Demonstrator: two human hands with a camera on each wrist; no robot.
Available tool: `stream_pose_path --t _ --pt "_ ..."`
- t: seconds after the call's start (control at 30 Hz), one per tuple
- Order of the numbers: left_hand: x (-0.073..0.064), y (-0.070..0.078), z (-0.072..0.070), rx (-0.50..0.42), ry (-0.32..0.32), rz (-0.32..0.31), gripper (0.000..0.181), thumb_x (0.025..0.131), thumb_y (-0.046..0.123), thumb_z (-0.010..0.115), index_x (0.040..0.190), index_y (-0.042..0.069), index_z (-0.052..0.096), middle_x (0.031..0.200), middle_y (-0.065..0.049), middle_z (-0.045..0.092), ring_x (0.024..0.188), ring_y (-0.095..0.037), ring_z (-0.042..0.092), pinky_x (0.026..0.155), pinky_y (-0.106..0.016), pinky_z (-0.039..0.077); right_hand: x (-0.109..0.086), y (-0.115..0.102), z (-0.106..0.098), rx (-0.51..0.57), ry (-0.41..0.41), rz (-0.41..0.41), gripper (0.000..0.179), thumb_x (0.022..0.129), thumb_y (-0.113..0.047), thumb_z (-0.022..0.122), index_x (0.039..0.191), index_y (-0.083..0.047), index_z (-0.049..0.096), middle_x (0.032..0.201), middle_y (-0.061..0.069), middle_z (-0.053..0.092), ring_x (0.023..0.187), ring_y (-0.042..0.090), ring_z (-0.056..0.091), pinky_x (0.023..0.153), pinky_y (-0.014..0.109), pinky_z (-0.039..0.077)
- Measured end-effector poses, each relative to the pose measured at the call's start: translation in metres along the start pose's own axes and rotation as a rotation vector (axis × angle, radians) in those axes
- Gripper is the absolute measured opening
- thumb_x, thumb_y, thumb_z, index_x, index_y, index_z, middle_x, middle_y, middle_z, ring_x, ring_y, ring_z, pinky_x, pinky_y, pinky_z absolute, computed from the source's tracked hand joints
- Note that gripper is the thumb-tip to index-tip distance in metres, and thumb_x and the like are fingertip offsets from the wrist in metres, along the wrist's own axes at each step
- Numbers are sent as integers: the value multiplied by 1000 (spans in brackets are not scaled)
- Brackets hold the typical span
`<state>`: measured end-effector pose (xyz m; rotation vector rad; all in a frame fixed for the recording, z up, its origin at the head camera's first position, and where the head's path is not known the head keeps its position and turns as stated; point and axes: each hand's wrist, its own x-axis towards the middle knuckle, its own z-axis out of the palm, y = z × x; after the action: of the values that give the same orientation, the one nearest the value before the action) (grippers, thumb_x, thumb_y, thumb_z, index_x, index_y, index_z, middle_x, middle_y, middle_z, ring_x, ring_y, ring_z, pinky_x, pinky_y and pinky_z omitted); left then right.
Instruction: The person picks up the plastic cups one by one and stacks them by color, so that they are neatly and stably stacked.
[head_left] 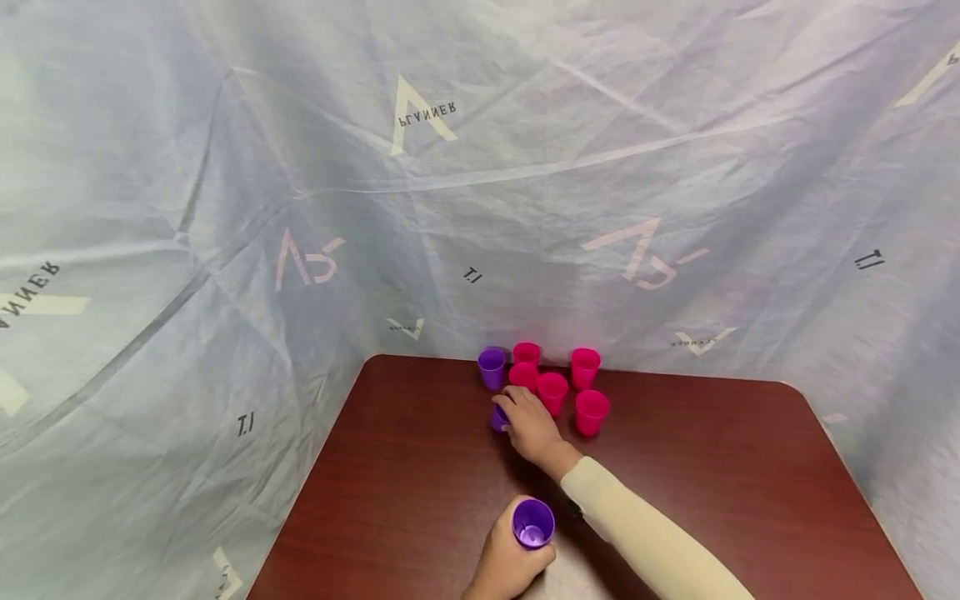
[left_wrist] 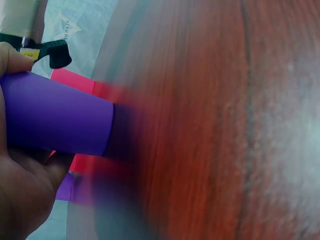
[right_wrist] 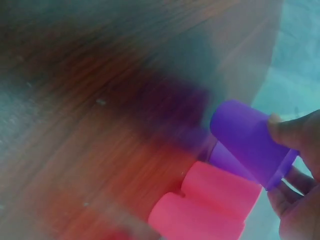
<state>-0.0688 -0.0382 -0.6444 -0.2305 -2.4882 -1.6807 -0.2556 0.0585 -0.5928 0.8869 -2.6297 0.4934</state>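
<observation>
Whitish glare on the tabletop

The right hand hides most of its cup from the head camera. The left hand wraps round another purple cup, so much of its outside can't be seen. The back pink cup is partly hidden. The bottom edge cuts off the sleeve and the near end of the table. Small print low on the cloth is too tiny to read. Both wrist views show the table blurry, and each hand is cut off at the side. In the right wrist view, a pink cup runs off the bottom.
</observation>
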Motion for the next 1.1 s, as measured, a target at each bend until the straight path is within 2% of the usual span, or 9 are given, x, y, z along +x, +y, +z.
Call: stream_pose_path --t 0.2,0.43,0.6,0.8,0.93,1.1 --pt "0 -3 3 -23 4 -27 60 69 9 88 119 33 64 100 12 73 92 -5 69 86 -27 58 -14 9 -18 119 52 49 53 90 -21 84 137 -6 63 135 16 62 127 35 59 112 48 50" --pt "2 -2 3 -35 -10 -16 58 69 8 87 117 33 65 99 12 73 90 -5 70 86 -27 58 -27 17 -46 235 137 139 51 96 -35 76 137 -8 62 130 13 60 122 32 58 107 50 53" --pt "3 0 2 -63 -24 -19 56 68 7 87 114 31 66 98 11 73 89 -6 70 86 -27 59 -37 13 -62 325 200 136 41 100 -33 67 132 -8 64 122 10 61 116 28 58 101 49 52" --pt "2 2 2 -43 -20 -29 57 70 11 90 116 32 65 99 12 73 91 -4 69 88 -27 58 -50 -5 -73 420 279 121 26 98 -20 64 121 -10 72 107 3 62 102 18 57 89 40 49" --pt "2 1 2 -26 -11 -23 56 70 13 91 117 30 66 101 11 73 93 -5 69 89 -27 58 -59 -12 -76 462 302 103 22 96 -15 65 116 -14 75 104 -2 62 100 13 56 86 35 49" --pt "1 1 2 -37 -15 -42 53 71 14 91 116 27 66 99 9 73 92 -7 70 87 -27 58 -69 -13 -75 507 324 106 12 99 -13 64 105 -14 74 100 -4 63 97 10 58 85 29 50"
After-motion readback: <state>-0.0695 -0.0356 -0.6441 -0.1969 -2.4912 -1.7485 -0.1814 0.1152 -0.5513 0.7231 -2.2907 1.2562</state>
